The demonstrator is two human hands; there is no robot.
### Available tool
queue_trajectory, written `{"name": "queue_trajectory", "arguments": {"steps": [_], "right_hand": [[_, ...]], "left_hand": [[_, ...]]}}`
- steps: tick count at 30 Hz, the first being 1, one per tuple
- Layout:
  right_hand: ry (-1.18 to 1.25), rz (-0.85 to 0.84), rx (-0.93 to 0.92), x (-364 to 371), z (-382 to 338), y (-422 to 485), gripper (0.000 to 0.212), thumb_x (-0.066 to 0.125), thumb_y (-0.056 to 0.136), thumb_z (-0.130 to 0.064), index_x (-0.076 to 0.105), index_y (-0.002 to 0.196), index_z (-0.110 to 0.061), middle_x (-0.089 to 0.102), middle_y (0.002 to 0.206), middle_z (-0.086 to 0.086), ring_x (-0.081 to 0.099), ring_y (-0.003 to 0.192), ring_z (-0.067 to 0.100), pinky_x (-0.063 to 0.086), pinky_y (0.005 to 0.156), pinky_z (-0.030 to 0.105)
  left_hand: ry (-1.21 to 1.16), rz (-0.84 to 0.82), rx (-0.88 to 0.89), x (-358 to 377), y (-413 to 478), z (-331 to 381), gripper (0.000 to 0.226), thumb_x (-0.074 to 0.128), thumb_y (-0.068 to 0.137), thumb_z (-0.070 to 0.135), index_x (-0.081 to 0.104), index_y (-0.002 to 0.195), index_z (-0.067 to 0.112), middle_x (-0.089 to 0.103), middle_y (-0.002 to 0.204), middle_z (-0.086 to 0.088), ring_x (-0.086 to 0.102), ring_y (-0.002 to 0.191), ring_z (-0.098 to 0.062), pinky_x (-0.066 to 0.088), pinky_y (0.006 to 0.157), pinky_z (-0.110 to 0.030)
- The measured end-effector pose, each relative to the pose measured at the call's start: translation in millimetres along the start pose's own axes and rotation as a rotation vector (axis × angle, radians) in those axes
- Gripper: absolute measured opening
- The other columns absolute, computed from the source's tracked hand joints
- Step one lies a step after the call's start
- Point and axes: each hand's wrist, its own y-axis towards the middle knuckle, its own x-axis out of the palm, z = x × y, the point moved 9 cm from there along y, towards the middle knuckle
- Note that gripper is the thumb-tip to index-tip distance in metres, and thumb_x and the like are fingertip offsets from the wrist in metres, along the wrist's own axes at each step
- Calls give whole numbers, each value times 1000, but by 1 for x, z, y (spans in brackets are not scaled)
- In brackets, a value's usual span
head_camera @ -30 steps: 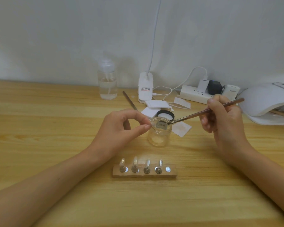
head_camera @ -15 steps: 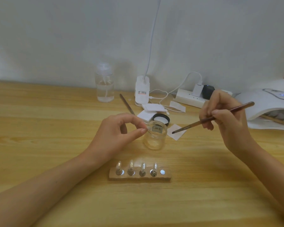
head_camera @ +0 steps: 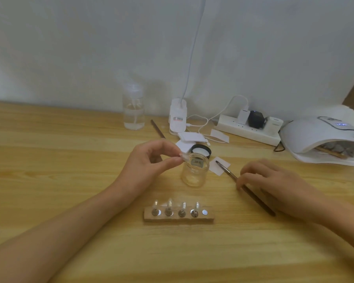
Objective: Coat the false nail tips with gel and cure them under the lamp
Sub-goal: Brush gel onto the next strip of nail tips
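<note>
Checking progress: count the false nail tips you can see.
5. Four nail tips stand in a row on the wooden holder; a fifth tip is pinched by the left hand near the jar. Others may be hidden under the lamp.
</note>
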Motion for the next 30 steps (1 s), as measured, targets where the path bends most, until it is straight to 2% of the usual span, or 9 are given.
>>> {"name": "queue_trajectory", "arguments": {"steps": [3,6,8,11,15,18,21,26,30], "right_hand": [[251,92,59,-23,-2,21,40,50,92,-10,62,114,-41,52,106,-22,53,93,3,46,70,16],[582,199,110,-38,-22,53,22,64,86,-25,68,106,-32,60,92,-16,60,83,9,47,62,13],[702,195,137,-34,-39,74,24,73,80,-29,69,102,-34,62,89,-14,60,76,10,49,61,16],[820,207,143,-29,-57,93,21,80,77,-15,72,92,-27,62,82,-9,55,68,9,48,60,17],[1011,220,214,-24,-57,96,15,82,75,-9,72,80,-19,60,69,-15,49,60,4,41,55,11],[1130,223,292,-19,-49,78,11,81,73,-18,73,79,-16,59,66,-14,44,55,1,35,48,8],[1117,191,356,-9,-46,45,13,80,69,-28,76,79,-22,66,71,-12,43,55,-1,37,51,8],[1003,146,406,10,-52,17,12,81,63,-40,75,72,-35,69,82,-3,46,60,0,42,62,12],[961,148,405,16,-53,19,17,87,69,-28,73,72,-38,67,80,-7,45,59,0,41,60,14]], "left_hand": [[-89,-11,-27,1,-1,1,20,81,72,38,72,84,25,77,92,2,59,81,-50,51,83,-58],[-154,-56,-65,4,-2,2,29,85,69,38,65,79,21,77,89,-1,62,95,-53,45,95,-65],[-162,-83,-79,5,-3,1,27,84,67,37,63,77,23,77,88,-2,70,94,-38,47,97,-61],[-187,-115,-64,5,-3,0,24,79,71,31,59,77,20,77,88,-3,73,89,-17,54,93,-42],[-240,-141,-78,8,-2,0,26,78,78,25,55,78,14,75,78,1,61,60,0,45,61,-11],[-188,-127,-88,7,-1,0,24,64,91,42,61,80,20,76,91,-3,40,50,-6,36,53,-16],[-174,-22,-123,-1,0,-5,41,41,98,48,68,72,32,76,95,2,39,47,-6,33,47,-12],[-78,-37,-172,0,2,-16,43,42,104,31,61,69,14,67,68,3,42,48,-6,34,47,-12],[-54,-82,-157,4,1,-17,43,44,103,29,60,67,14,64,64,2,43,49,-5,37,51,-10]]}}
